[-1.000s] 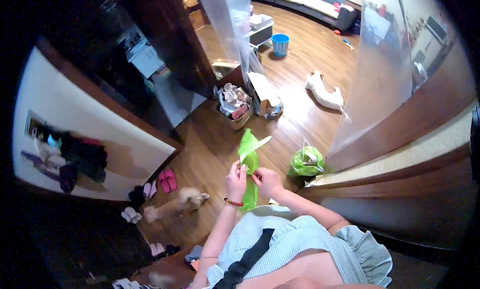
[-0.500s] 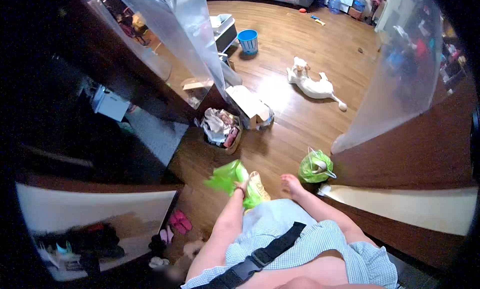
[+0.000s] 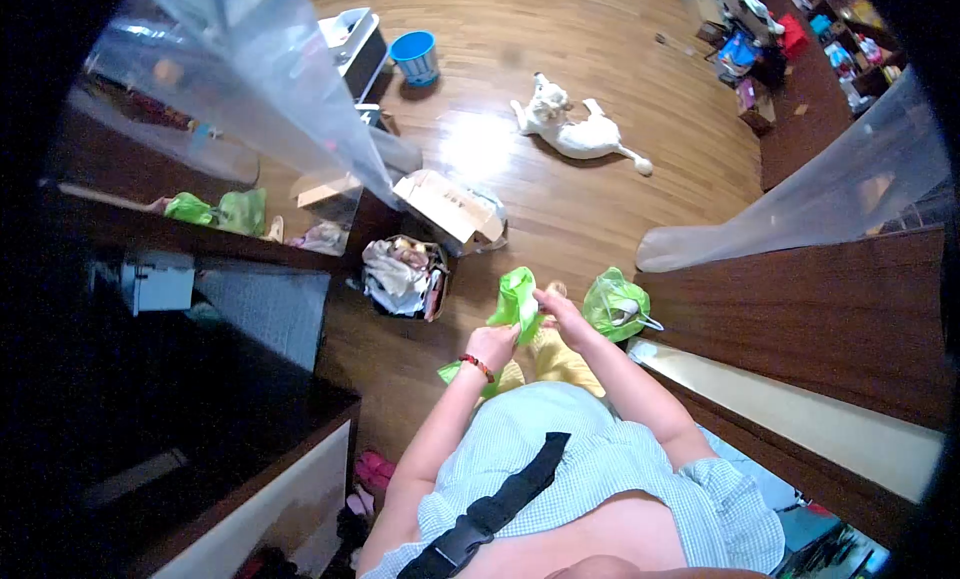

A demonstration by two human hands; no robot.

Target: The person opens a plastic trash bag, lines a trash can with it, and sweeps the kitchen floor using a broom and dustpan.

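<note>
A bright green plastic bag (image 3: 515,297) is held up in front of my body, crumpled, with part of it hanging lower by my left wrist. My left hand (image 3: 494,346), with a red beaded bracelet at the wrist, grips the bag from its near side. On the opposite edge, the fingers of my right hand (image 3: 562,317) are closed on the same plastic. A second green bag (image 3: 615,305), filled and with white handles, stands on the floor just right of my right hand. Yellow trousers (image 3: 562,361) show below the hands.
A box of crumpled waste (image 3: 398,277) and an open cardboard box (image 3: 450,209) stand to the left. Beyond are a blue basket (image 3: 414,59) and a white dog (image 3: 580,134) lying on the wooden floor. Plastic curtains (image 3: 700,247) hang on both sides of the doorway.
My right hand, which was open and apart, has come over to the bag and taken hold of it. My left hand has raised the bag in front of me. The view has tilted down.
</note>
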